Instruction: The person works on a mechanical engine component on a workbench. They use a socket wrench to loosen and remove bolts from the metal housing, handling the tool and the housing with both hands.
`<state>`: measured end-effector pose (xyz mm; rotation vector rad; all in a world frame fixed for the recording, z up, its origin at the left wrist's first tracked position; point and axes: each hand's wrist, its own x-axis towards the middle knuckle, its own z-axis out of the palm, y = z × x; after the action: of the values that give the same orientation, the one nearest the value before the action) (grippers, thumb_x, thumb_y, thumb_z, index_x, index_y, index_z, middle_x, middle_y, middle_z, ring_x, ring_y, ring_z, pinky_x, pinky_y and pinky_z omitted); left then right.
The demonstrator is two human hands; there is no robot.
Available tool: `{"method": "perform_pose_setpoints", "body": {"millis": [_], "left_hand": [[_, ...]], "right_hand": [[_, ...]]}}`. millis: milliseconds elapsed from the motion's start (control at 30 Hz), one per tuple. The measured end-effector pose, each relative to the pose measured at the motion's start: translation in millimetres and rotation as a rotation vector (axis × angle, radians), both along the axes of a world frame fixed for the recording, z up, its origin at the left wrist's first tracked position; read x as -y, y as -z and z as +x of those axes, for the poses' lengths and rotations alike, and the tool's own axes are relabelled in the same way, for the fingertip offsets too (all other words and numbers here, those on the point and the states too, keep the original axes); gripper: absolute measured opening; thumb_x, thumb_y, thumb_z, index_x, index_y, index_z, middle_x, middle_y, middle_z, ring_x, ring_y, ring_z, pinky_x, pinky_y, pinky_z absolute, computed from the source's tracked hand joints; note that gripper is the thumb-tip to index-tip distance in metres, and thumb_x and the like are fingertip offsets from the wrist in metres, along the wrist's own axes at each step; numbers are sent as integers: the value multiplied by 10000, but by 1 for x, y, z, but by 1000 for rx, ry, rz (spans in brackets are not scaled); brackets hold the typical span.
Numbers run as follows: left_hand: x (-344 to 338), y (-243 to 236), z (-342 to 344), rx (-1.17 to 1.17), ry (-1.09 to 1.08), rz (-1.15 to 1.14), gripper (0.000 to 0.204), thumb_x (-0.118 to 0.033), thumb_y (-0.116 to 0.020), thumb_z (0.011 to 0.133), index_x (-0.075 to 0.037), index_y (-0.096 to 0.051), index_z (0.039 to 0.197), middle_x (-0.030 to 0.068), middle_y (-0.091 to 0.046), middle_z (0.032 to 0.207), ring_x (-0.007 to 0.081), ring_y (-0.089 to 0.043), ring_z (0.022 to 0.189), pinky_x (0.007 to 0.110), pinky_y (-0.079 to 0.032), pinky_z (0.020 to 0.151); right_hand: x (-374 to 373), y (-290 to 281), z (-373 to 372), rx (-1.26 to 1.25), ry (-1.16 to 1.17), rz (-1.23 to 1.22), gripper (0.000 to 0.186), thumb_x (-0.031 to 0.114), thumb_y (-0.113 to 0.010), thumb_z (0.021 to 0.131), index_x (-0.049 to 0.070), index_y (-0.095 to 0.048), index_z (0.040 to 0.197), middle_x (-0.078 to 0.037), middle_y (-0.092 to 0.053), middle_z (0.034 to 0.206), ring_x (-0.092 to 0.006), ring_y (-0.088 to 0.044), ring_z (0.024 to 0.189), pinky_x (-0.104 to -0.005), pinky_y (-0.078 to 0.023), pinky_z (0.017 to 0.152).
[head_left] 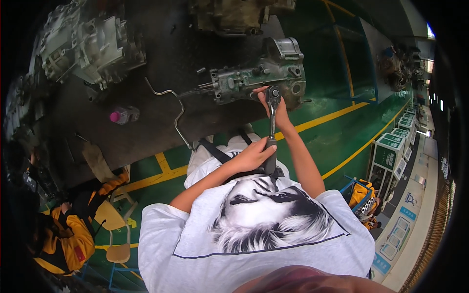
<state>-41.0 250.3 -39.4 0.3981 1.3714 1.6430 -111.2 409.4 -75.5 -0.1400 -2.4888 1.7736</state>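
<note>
In front of my body is a ratchet wrench (272, 119) with a silver head and a dark grip. My left hand (253, 155) is wrapped round its grip, close to my shirt. Up by the ratchet head, my right hand (277, 111) has its fingers curled round the neck from behind; part of those fingers is hidden by the tool. Just beyond the head lies a grey metal gearbox housing (239, 80) on the dark workbench (161, 53), with rods sticking out of its left end. Whether the wrench touches the housing, I cannot tell.
A bent silver crank-shaped speed wrench (181, 110) lies left of the housing. Further left is a clear bottle (128, 115) with a pink cap. Other gearboxes (93, 44) stand at the back. A person in a yellow-and-black jacket (73, 234) is at lower left, beside a chair (110, 216).
</note>
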Motion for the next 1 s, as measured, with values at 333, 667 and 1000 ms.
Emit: {"method": "perform_pose_setpoints", "body": {"millis": [333,667,1000], "left_hand": [[82,-19,-13,113,-205,-473,334,-334,-569,935,-38,-559,1091,81,-606,807,126,-584,690,286,-483,604],[67,-24,-228,-161,-711,-468,646,-245,-794,733,33,-509,1242,119,-571,1085,180,-615,871,295,-514,746],[-167,-56,-160,-777,45,-41,411,-366,-696,783,3,-650,958,200,-657,933,327,-648,841,412,-520,738]], "right_hand": [[38,33,-21,-33,372,-233,407,121,-630,876,27,-418,542,-14,-389,503,-99,-377,495,-288,-324,495],[30,42,-17,-349,167,12,256,49,-670,794,-26,-494,625,-171,-461,550,-363,-431,502,-330,-376,475],[34,98,-18,-245,160,96,204,222,-665,830,58,-570,754,-60,-595,683,-228,-573,632,-378,-398,540]]}}
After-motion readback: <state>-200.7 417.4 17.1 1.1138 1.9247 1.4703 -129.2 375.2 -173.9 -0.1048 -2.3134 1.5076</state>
